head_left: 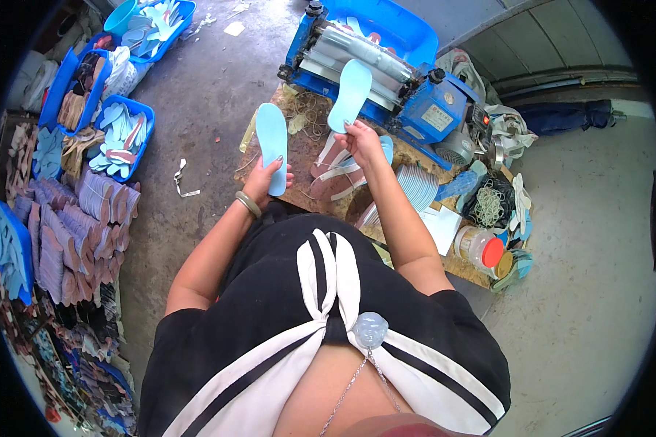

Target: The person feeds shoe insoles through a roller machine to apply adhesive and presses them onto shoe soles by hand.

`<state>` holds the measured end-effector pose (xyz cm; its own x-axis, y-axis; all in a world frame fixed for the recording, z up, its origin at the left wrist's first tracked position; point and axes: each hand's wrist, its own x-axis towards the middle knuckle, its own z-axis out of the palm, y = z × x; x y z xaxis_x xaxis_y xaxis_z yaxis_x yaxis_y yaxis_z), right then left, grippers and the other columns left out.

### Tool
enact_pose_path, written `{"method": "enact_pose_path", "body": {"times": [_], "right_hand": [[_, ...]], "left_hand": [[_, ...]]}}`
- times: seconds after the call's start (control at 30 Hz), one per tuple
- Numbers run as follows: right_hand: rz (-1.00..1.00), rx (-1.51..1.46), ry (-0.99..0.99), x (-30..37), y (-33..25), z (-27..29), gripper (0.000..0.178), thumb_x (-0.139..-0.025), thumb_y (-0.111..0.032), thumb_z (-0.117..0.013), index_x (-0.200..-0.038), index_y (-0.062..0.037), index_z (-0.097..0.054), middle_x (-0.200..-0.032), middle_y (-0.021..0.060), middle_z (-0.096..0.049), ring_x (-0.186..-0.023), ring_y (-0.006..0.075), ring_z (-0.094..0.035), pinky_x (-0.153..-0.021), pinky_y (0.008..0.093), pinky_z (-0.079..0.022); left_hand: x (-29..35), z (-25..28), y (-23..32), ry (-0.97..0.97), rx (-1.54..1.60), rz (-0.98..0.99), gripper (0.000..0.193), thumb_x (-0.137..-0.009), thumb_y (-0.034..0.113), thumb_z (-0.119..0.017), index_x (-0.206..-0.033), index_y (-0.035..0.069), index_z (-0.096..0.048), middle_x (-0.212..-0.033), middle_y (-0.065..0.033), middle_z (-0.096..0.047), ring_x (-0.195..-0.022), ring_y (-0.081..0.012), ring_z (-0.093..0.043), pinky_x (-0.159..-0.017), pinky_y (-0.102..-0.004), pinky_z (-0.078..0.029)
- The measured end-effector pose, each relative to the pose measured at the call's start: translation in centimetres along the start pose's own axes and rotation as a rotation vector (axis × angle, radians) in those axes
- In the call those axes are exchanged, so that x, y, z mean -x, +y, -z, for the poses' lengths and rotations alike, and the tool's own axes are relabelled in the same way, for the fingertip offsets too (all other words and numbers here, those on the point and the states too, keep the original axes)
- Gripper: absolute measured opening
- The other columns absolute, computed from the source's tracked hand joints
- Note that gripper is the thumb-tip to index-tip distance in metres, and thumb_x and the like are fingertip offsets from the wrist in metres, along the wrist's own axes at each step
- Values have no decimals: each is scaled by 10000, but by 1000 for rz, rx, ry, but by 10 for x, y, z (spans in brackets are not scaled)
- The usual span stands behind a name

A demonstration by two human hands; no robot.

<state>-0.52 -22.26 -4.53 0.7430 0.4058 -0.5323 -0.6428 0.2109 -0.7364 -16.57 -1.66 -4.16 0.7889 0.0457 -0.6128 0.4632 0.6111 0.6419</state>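
Note:
A light blue insole [272, 135] stands in my left hand [264, 179], whose fingers and thumb close round its lower end. My right hand [361, 143] grips a second light blue insole [352, 91] by its near end. The far end of that one reaches up in front of the metal rollers [364, 54] of a blue roller machine [431, 109]; whether it touches them I cannot tell. Just below my right hand, brown and white insoles [337, 180] lie on the worn wooden bench [291, 197], beside a curved stack of pale insoles [418, 191].
Blue baskets [151, 116] of insoles stand on the floor to the left, near tall bundled stacks [73, 233]. On the bench's right are a red-lidded jar [479, 246], white paper [440, 227] and a tangle of bands [488, 204]. A blue tub [415, 25] sits behind the rollers.

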Motion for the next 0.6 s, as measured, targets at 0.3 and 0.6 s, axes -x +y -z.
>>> {"method": "enact_pose_path", "body": {"times": [0.3,0.6], "right_hand": [[-40,-3,-28,2,10,-21,126,-874,-78,-474,-984,-32,-516,-845,42,-606,-672,129,-623,-516,194,-482],[-36,11,29,9,22,-18,140,-874,-99,-484,-992,-39,-531,-832,33,-604,-668,121,-620,-521,185,-483]], "left_hand": [[-2,7,0,23,-5,6,358,-866,181,-506,-1171,53,-367,-942,-117,-548,-747,-188,-590,-614,-312,-538],[-9,5,1,3,-42,26,359,-866,186,-514,-1170,56,-373,-942,-113,-550,-748,-188,-592,-611,-307,-536]]}}
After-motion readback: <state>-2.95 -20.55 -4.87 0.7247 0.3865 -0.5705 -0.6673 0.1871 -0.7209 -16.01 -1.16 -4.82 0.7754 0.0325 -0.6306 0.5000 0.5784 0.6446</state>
